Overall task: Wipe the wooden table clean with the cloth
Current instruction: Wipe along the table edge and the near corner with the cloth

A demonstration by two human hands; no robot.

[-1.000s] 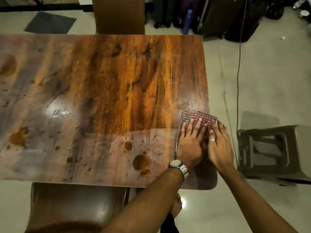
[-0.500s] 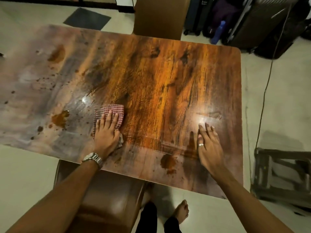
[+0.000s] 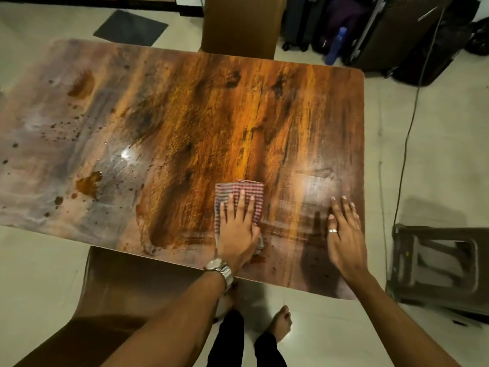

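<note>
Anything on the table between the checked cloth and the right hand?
No objects. In the head view, only bare, wet-streaked wooden table lies between the red-and-white checked cloth, pressed flat under the left hand, and the right hand, flat on the table.

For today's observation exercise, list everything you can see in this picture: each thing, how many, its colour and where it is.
table: one, orange-brown wood grain, centre
cloth: one, red and white checked, near edge, under left hand
spills: several, brown, table's left part
chairs: two, brown, far side and near side
stool: one, grey, floor at right
suitcases: several, dark, top right
bottle: one, blue, by suitcases
mat: one, dark grey, floor top left
cable: one, dark, floor at right
left hand: flat on cloth, watch on wrist
right hand: flat on table, ring
feet: bare, below table
</note>
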